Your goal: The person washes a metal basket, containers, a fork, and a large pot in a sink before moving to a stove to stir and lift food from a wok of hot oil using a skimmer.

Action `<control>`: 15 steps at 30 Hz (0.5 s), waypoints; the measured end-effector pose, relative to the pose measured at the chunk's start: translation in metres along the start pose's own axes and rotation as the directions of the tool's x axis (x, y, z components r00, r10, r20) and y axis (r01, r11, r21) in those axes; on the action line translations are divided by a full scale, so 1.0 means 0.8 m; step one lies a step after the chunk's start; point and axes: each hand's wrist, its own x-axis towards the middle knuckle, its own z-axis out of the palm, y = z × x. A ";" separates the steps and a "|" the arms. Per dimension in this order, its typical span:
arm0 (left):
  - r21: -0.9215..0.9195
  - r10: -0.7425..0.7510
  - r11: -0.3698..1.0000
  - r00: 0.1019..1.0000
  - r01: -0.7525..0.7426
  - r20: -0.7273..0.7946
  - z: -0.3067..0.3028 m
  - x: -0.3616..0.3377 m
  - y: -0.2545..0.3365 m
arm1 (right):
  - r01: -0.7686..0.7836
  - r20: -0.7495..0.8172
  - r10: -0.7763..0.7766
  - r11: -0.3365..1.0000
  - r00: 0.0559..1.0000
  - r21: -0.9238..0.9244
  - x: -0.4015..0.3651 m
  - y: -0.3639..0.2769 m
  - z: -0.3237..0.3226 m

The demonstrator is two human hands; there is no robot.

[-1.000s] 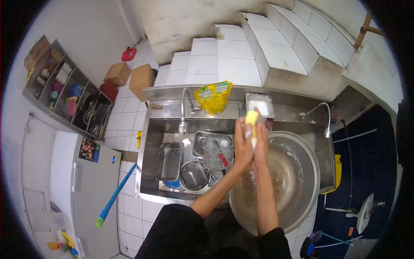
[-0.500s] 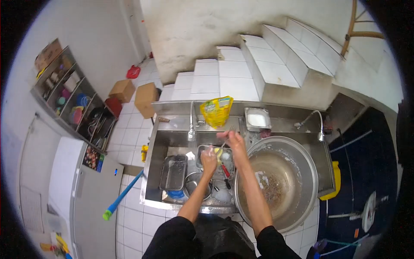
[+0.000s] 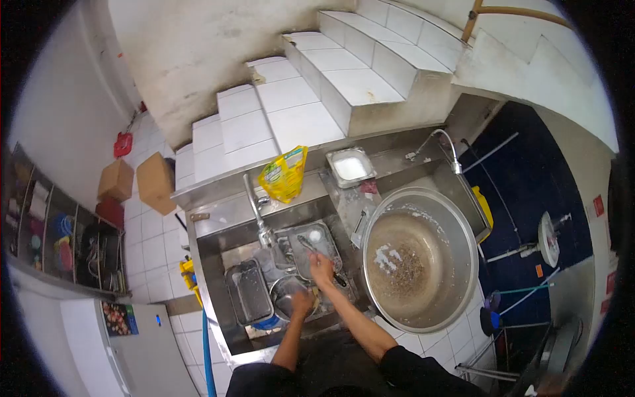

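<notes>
My right hand [image 3: 322, 270] is closed around a fork [image 3: 306, 243], a slim metal utensil pointing up and left over a metal tray [image 3: 331, 239] in the left sink basin. A black handle [image 3: 340, 279] shows beside that hand. Lower left, my left hand [image 3: 301, 303] is at a round metal pot [image 3: 281, 291]; motion blur hides its fingers and anything in them. Another rectangular metal tray [image 3: 249, 291] sits left of the pot, partly over something blue [image 3: 267, 323]. The faucet [image 3: 258, 215] reaches down over the basin.
A large metal basin [image 3: 466, 264] holding murky water and foam stands on the right. Along the back ledge are a yellow pouch [image 3: 284, 175] and a small tray of white material [image 3: 350, 167]. Another faucet [image 3: 456, 155] stands at the far right. White tiled steps [image 3: 297, 86] rise behind.
My view has turned right and closer to the sink. Both hands have moved apart and lower, the left to the pot. The yellow sponge near my left hand no longer shows clearly.
</notes>
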 end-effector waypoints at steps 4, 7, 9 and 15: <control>-0.259 -0.119 0.952 0.979 0.160 0.166 -0.039 -0.022 0.048 | 0.193 -0.063 -0.190 0.980 0.980 0.051 0.010 0.041 0.010; -0.582 0.130 0.808 0.991 -0.090 0.027 -0.045 0.011 0.091 | 0.338 -0.079 -0.334 0.941 0.939 0.036 -0.021 -0.034 -0.045; -0.587 0.106 0.771 0.958 -0.247 -0.265 -0.068 0.046 0.148 | 0.444 0.016 -0.448 0.890 0.894 0.102 -0.060 -0.086 -0.101; -0.465 0.162 0.761 0.826 -0.453 -0.540 -0.123 0.239 0.342 | 0.504 -0.172 -0.508 0.861 0.844 -0.069 -0.129 -0.163 -0.195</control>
